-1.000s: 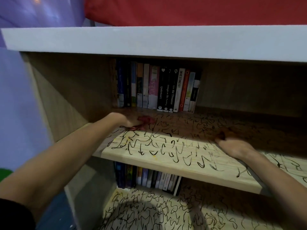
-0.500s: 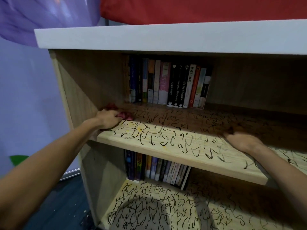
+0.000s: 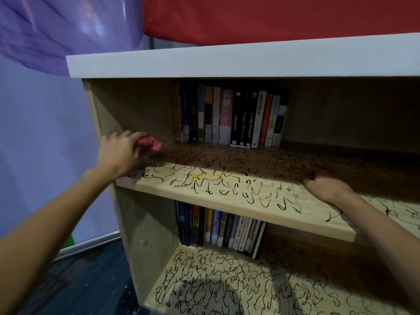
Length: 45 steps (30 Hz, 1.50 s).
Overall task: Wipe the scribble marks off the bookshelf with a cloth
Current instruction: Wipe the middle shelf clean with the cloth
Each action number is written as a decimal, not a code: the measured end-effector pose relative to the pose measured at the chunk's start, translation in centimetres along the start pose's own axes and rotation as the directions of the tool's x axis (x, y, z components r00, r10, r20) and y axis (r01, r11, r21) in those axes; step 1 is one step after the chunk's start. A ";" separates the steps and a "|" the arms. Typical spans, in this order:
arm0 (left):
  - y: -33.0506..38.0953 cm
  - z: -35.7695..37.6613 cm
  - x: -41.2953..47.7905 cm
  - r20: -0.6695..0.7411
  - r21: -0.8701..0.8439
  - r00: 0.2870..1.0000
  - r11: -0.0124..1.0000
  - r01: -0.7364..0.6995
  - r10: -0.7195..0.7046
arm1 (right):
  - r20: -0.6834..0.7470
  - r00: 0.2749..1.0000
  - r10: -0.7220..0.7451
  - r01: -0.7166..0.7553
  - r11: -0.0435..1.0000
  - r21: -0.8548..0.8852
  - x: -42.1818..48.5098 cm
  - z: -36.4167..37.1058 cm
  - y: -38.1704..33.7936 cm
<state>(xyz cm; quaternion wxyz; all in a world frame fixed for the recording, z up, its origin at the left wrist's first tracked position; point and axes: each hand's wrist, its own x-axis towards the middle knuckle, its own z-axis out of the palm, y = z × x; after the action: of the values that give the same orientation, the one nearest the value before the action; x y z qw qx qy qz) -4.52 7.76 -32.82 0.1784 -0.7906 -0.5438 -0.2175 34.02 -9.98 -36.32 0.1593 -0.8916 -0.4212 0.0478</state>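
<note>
Within the last second the left hand had swept the pink cloth leftward along the middle shelf, from before the books into the back corner beside the side panel, fingers bunched round the cloth. The right hand had stayed resting on the shelf, its fingers lost in shadow, their state impossible to tell. The scribble marks looked as thick as before, so most wiping likely remained.

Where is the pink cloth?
In the head view, the left hand holds the pink cloth at the left end of the middle shelf, left of the books.
</note>
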 end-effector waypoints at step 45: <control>19.9 -1.9 -7.4 0.139 -0.862 0.932 0.504 -0.052 0.335 | 0.027 0.998 -0.058 0.060 0.997 -0.055 -0.7 0.0 0.2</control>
<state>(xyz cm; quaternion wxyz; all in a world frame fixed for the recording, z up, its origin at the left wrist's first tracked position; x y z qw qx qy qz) 11.53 -5.89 -36.09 -0.2852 -0.8557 -0.2961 -0.3143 33.70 -10.65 -36.44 0.1306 -0.8821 -0.4505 0.0426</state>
